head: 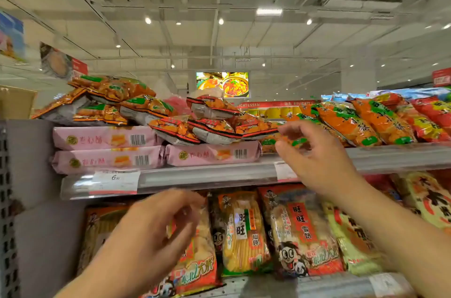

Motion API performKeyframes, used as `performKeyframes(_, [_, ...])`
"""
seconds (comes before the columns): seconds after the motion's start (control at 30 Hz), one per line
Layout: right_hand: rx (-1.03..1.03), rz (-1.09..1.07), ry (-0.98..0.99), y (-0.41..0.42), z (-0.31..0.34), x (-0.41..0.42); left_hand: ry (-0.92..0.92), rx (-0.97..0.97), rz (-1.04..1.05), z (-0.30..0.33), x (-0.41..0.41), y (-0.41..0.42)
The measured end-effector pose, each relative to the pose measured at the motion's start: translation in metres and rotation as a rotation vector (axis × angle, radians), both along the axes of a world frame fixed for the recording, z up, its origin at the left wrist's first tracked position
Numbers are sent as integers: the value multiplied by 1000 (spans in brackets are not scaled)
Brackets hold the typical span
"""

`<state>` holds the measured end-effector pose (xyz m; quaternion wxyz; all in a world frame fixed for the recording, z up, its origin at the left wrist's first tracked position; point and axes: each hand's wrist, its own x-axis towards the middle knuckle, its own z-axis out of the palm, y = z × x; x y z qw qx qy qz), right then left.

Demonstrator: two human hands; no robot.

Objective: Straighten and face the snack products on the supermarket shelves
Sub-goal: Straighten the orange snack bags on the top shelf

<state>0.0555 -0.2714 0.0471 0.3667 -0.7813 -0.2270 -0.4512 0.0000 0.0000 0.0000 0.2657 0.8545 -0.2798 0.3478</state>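
Orange snack bags (210, 124) lie in a loose, tilted heap on pink wafer packs (107, 139) on the top shelf (207, 174). More orange bags (361, 122) stand leaning in a row at the right. My right hand (314, 154) is raised in front of the top shelf just right of the heap, fingers loosely curled, holding nothing. My left hand (156, 232) hovers lower, in front of the rice cracker bags (244, 232) on the shelf below, fingers relaxed and empty.
A grey upright panel (31, 175) closes the shelf at the left. A price tag (114, 182) hangs on the top shelf's rail. Red and yellow cracker bags (302, 236) fill the lower shelf. A lit screen (222, 84) hangs in the distance.
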Motion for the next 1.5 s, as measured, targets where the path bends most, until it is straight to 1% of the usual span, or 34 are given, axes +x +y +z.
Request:
performKeyframes(0.03, [-22, -39, -46, 1, 11, 9, -181, 47, -66, 27, 3, -6])
performKeyframes(0.07, [-45, -84, -32, 3, 20, 15, -347, 82, -82, 49, 7, -13])
performKeyframes(0.13, [-99, -133, 30, 6, 42, 34, -466, 36, -77, 108, 19, -36])
performKeyframes(0.17, [-125, -152, 74, 6, 49, 45, -466, 41, -45, 128, 29, -45])
performKeyframes(0.23, [-184, -201, 165, 7, 59, 63, -396, 101, 125, 158, 54, -60])
performKeyframes(0.27, [-217, -215, 210, 8, 62, 72, -321, 143, 240, 170, 72, -62])
performKeyframes(0.33, [-276, -224, 281, 11, 65, 85, -94, 250, 409, 180, 91, -70])
performKeyframes(0.37, [-284, -220, 306, 13, 65, 89, 26, 300, 451, 181, 101, -73])
performKeyframes(0.4, [-282, -215, 322, 14, 64, 92, 120, 349, 473, 179, 112, -76])
performKeyframes(0.43, [-272, -209, 331, 15, 63, 94, 175, 388, 483, 175, 120, -76])
performKeyframes(0.47, [-260, -202, 332, 16, 63, 95, 178, 405, 479, 172, 128, -75])
performKeyframes(0.53, [-234, -171, 341, 15, 63, 98, 180, 370, 464, 171, 137, -70])
performKeyframes(0.63, [-172, -124, 417, 17, 67, 100, 270, 306, 486, 174, 141, -63])
performKeyframes(0.73, [-91, -53, 510, 20, 69, 101, 288, 214, 427, 175, 142, -63])
performKeyframes(0.8, [-38, -14, 494, 21, 68, 103, 271, 162, 388, 175, 141, -64])
performKeyframes(0.87, [-4, -10, 421, 21, 65, 103, 225, 139, 352, 174, 141, -63])
performKeyframes(1.03, [37, 23, 176, -6, 46, 86, -99, 141, 273, 169, 130, -68])
performKeyframes(1.1, [24, -1, 83, -27, 35, 70, -215, 92, 185, 163, 121, -82])
performKeyframes(1.13, [30, -18, 49, -39, 28, 61, -243, 66, 129, 159, 118, -91])
performKeyframes(1.23, [108, -78, -1, -78, 6, 31, -228, 26, -34, 139, 106, -126])
performKeyframes(1.3, [185, -80, 8, -107, -9, 12, -215, 15, -148, 124, 102, -155])
performKeyframes(1.4, [242, -122, 19, -150, -29, -21, -216, 42, -228, 102, 101, -204])
performKeyframes(1.5, [266, -190, -21, -190, -36, -54, -196, 32, -280, 84, 96, -261])
